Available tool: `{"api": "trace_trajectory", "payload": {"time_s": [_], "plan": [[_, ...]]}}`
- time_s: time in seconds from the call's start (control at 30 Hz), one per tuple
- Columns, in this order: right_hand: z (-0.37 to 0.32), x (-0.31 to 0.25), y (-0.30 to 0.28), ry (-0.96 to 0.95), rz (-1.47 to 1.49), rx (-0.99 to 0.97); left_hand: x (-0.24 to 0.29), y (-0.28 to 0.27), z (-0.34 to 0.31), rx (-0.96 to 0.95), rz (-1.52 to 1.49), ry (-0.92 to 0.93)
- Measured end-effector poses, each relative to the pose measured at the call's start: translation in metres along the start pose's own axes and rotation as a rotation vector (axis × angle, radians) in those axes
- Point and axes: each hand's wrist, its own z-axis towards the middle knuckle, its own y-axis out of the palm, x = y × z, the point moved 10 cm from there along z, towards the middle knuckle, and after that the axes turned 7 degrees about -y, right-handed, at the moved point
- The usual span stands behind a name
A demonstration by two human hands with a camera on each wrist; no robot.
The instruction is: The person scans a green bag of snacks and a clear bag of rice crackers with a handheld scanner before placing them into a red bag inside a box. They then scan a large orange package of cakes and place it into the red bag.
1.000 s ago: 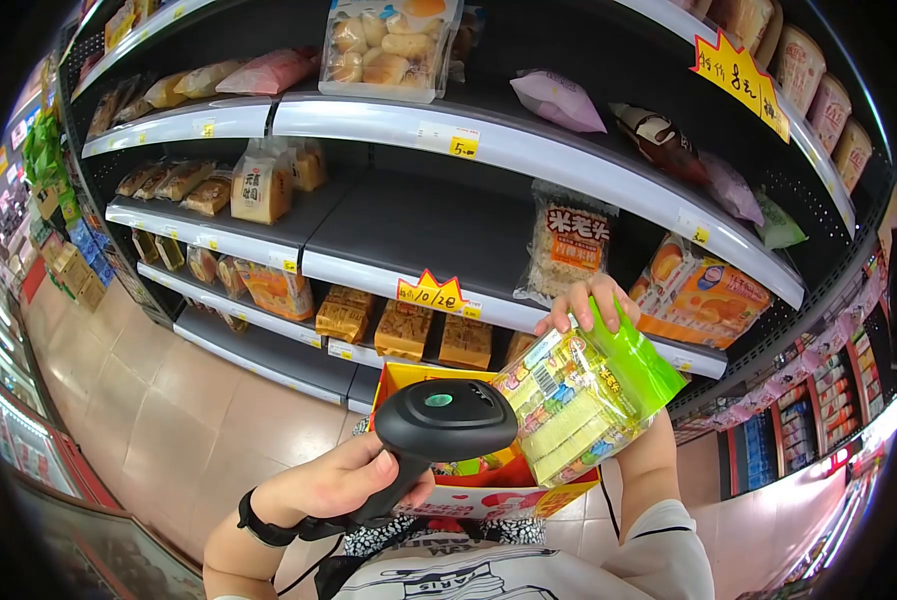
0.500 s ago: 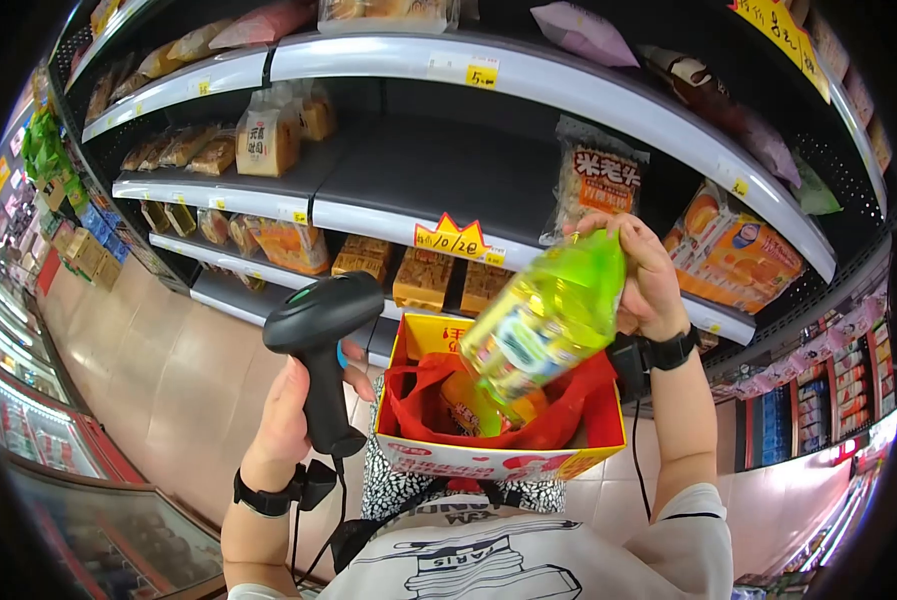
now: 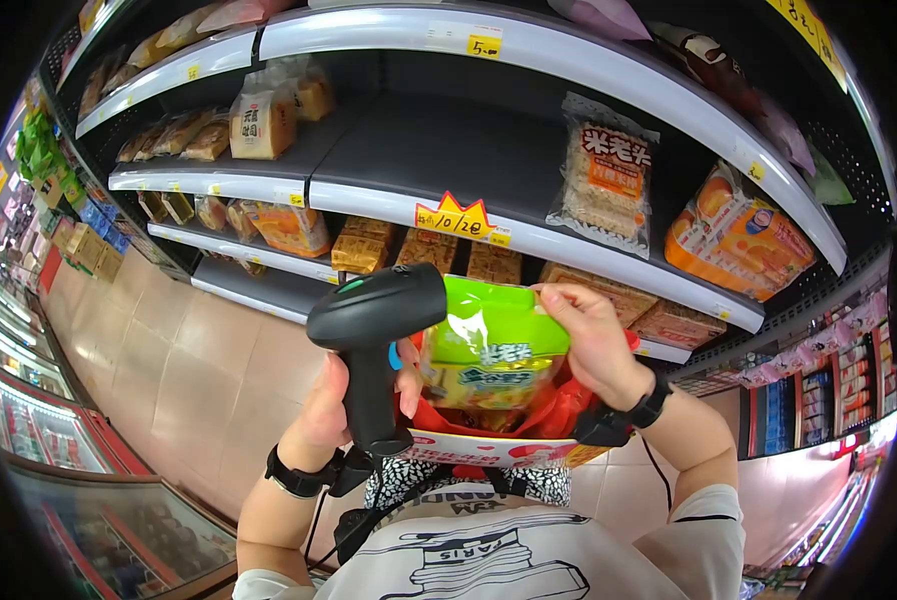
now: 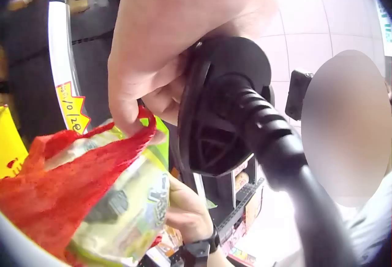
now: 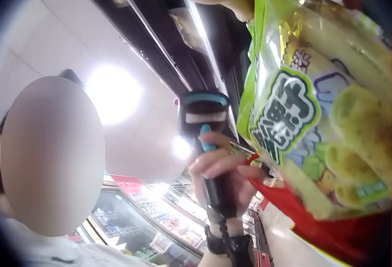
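Gripping a black scanner (image 3: 373,310) by its handle with the left hand (image 3: 330,405), fingers wrapped fully round it, head uppermost. In the left wrist view, hooking one finger of that same hand against the edge of the red bag (image 3: 568,405). Pinching a green and yellow snack packet (image 3: 493,345) with the right hand (image 3: 593,340), fingers curled over its top right corner. Packet upright, green end up, lower end down inside the red bag, just right of the scanner's head; whether touching the scanner or not, impossible to tell. Red bag lining a cardboard box (image 3: 488,452) at chest height, with the packet near the middle of the box, behind its front edge. Black wristbands (image 3: 293,478) on both arms. Beyond the hands, curved shop shelves (image 3: 568,245) with white front edges, loaded with bread and biscuit packets. Yellow price sign (image 3: 453,217) on the shelf edge straight above the packet. Tan tiled floor (image 3: 198,370) off to the left, below the lowest shelf.
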Motion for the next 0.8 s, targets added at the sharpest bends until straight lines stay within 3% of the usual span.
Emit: {"api": "trace_trajectory", "payload": {"time_s": [0.1, 0.17, 0.3, 0.37, 0.43, 0.53, 0.63, 0.7, 0.8], "plan": [[-0.012, 0.024, -0.001, 0.042, 0.085, 0.066, 0.008, 0.008, 0.004, -0.032, 0.017, 0.049], [-0.019, 0.036, 0.000, 0.062, 0.086, 0.063, 0.011, 0.003, 0.004, 0.096, -0.020, 0.063], [-0.036, 0.059, -0.001, 0.147, 0.197, 0.106, 0.015, 0.003, 0.005, 0.099, -0.129, 0.102], [-0.041, 0.065, 0.001, 0.164, 0.175, 0.072, 0.012, -0.008, 0.004, 0.282, -0.147, 0.073], [-0.045, 0.068, 0.003, 0.191, 0.193, 0.025, 0.013, -0.007, 0.005, 0.248, -0.166, 0.068], [-0.056, 0.072, 0.022, 0.225, 0.190, -0.213, 0.016, -0.004, 0.007, 0.207, -0.170, 0.075], [-0.061, 0.069, 0.027, 0.218, 0.171, -0.286, 0.016, -0.001, 0.008, 0.188, -0.186, 0.084], [-0.057, 0.067, 0.028, 0.205, 0.169, -0.226, 0.014, 0.005, 0.008, 0.170, -0.214, 0.072], [-0.063, 0.104, 0.029, 0.383, -0.221, -0.448, 0.011, 0.009, 0.004, 0.194, -0.362, 0.079]]}}
